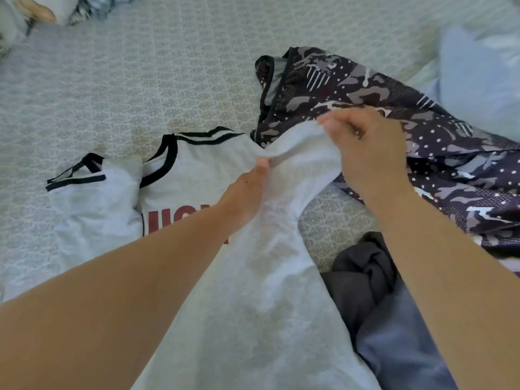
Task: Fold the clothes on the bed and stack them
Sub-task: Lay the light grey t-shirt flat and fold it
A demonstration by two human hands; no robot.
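Note:
A light grey T-shirt (197, 175) with black trim and red letters lies spread on the bed (157, 80). Its left sleeve is flat at the left. My right hand (363, 147) grips the shirt's right sleeve and lifts it over the shirt's body. My left hand (247, 192) pinches the same fold lower down, at the shoulder, with the thumb on top. A dark camouflage-print garment (394, 114) lies crumpled just behind my right hand.
A dark grey garment (363, 271) and a blue one (402, 342) are bunched at the lower right. Pale blue fabric (478, 74) sits at the far right. Pillows and patterned cloth (90, 7) lie at the top left. The patterned bedspread stretches behind the shirt.

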